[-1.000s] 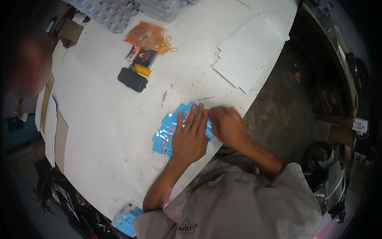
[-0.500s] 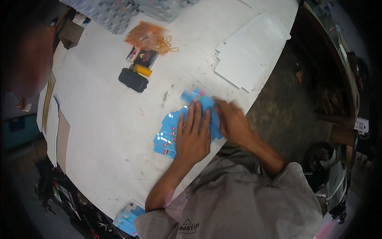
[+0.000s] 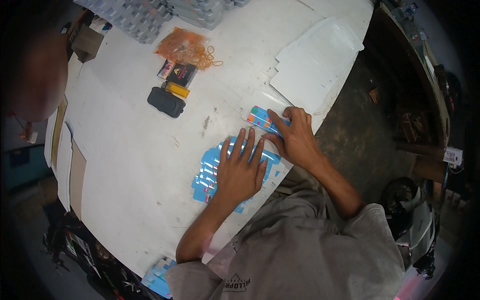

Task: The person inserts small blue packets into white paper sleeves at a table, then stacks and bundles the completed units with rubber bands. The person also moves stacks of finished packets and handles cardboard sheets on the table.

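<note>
A fanned pile of flat blue printed carton blanks lies near the table's front edge. My left hand rests flat on it with its fingers spread. Just beyond the pile, my right hand grips a folded blue carton with coloured dots, pressing it on the table between thumb and fingers. Part of that carton is hidden under the right hand. A pale, thin flap shows at its far side, beside the white sheets.
White cut sheets lie at the far right. Farther left are a bag of rubber bands, a dark cigarette pack, a yellow lighter and a black case. Grey-white stacks stand behind; more blue blanks lie near left.
My right hand has moved slightly right and away from the pile. The blue piece, blurred and above my left fingers before, is now folded and pressed down. My left hand stays on the pile.
</note>
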Tool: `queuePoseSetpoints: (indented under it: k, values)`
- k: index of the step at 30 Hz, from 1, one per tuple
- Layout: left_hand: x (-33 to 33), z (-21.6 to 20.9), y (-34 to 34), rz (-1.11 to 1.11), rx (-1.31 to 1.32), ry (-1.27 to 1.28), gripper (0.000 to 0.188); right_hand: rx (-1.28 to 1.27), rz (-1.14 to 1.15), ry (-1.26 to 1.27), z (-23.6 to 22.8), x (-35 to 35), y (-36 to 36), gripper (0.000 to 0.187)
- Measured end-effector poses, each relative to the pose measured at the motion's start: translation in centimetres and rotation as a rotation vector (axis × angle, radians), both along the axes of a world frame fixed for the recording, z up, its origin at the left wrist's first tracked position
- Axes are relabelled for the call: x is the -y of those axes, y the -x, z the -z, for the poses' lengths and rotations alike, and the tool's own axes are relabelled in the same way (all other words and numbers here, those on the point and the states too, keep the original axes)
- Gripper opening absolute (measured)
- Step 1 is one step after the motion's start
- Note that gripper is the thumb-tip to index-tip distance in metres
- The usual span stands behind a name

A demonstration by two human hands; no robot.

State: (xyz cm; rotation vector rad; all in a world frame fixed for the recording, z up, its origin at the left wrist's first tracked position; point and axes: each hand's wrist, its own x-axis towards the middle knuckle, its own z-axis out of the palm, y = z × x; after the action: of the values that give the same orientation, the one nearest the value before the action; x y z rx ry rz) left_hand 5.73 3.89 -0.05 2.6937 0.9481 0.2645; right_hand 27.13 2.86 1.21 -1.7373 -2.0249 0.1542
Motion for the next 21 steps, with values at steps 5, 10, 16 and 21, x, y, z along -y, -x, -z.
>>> queuePoseSetpoints:
  k: [5, 10, 16, 21]
  values:
    - [0.2, -0.8, -0.4, -0.044, -0.045, -0.008, 0.068, -0.728, 0.081, 0.402, -0.7, 1.8, 2.8, 0.035]
    - [-0.5, -0.6, -0.2, 0.045, -0.003, 0.086, 0.080, 0.039, 0.278, -0.072, 0.6, -0.3, 1.2, 0.036]
    - [-0.1, -0.7, 0.0, 0.012, 0.110, 0.182, 0.069, -0.114, 0.044, -0.029, 1.7, -0.6, -2.2, 0.053]
    - [0.1, 0.3, -0.1, -0.042, 0.155, 0.158, 0.062, 0.010, 0.033, -0.055, 0.2, -0.7, 0.2, 0.051]
